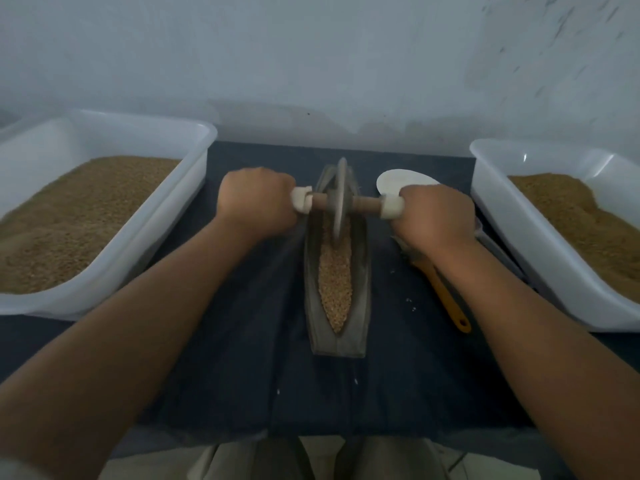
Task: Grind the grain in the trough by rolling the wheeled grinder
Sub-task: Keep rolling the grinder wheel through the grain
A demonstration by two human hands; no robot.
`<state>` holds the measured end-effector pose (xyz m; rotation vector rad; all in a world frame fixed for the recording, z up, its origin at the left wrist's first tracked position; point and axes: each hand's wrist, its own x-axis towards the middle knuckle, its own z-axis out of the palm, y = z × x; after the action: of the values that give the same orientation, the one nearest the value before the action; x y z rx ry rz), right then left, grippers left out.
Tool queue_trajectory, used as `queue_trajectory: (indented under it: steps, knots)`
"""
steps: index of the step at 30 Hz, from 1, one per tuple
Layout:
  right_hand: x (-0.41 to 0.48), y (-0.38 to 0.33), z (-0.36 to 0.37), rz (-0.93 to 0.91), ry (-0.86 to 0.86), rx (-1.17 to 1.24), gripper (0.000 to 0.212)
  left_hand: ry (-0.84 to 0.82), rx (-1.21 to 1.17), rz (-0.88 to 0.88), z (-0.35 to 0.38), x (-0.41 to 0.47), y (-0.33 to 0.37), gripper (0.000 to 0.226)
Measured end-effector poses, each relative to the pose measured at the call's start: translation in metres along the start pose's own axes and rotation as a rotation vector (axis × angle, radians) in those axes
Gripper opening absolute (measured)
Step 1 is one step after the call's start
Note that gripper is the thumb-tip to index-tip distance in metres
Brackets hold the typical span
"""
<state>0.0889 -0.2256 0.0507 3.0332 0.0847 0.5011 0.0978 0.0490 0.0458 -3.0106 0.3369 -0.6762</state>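
Wooden axle ends, wrapped in white, sit inside two closed fists. The left hand (258,202) grips one end and the right hand (436,216) grips the other, both with knuckles up. Between them the wheeled grinder (339,202) stands upright on its thin disc, in the part of the trough (362,289) toward 12 o'clock.

The trough is a long, narrow, boat-shaped vessel that runs from 12 to 6 o'clock on a dark cloth (225,358). Grain (335,282) fills its groove from under the disc down to the 6 o'clock tip. It looks mostly whole there, so the grinding seems to be at an early or middle stage, with the wheel at the far end of a stroke.

The next move likely calls for an even pull toward 6 o'clock, with both hands level so the disc keeps to the groove.

A left tub (121,136) at 9 o'clock and a right tub (519,216) at 3 o'clock hold brown grain. A white scoop (398,180) lies at 1 o'clock, just behind the right hand. An orange-handled brush (446,296) lies at 4 o'clock.
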Motion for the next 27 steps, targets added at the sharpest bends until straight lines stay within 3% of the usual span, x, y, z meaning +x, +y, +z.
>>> queue_trajectory:
  steps: [2, 7, 11, 17, 21, 25, 27]
  knots:
    - [0.005, -0.003, -0.007, -0.001, -0.025, -0.001, 0.008, -0.024, -0.016, -0.007, 0.000, 0.003, 0.001, 0.033]
    - [-0.051, 0.013, -0.018, -0.185, 0.036, -0.013, 0.024, 0.062, -0.020, 0.066, -0.005, -0.068, -0.003, 0.042]
    - [-0.090, 0.022, -0.024, -0.278, 0.099, 0.116, 0.030, 0.099, -0.010, 0.148, -0.014, -0.103, -0.007, 0.050]
    - [-0.027, 0.010, 0.004, -0.077, 0.074, -0.001, 0.030, 0.042, 0.057, 0.049, 0.005, -0.029, -0.001, 0.035]
    - [0.008, 0.001, 0.004, 0.007, 0.003, 0.050, 0.021, 0.000, 0.028, 0.014, 0.004, 0.007, 0.003, 0.037]
    - [-0.025, 0.011, -0.008, -0.050, -0.111, 0.012, 0.028, -0.041, 0.064, 0.040, -0.010, -0.026, 0.006, 0.031]
    - [-0.058, 0.017, -0.014, -0.146, -0.028, 0.027, 0.030, 0.004, 0.080, 0.083, -0.014, -0.062, 0.004, 0.037]
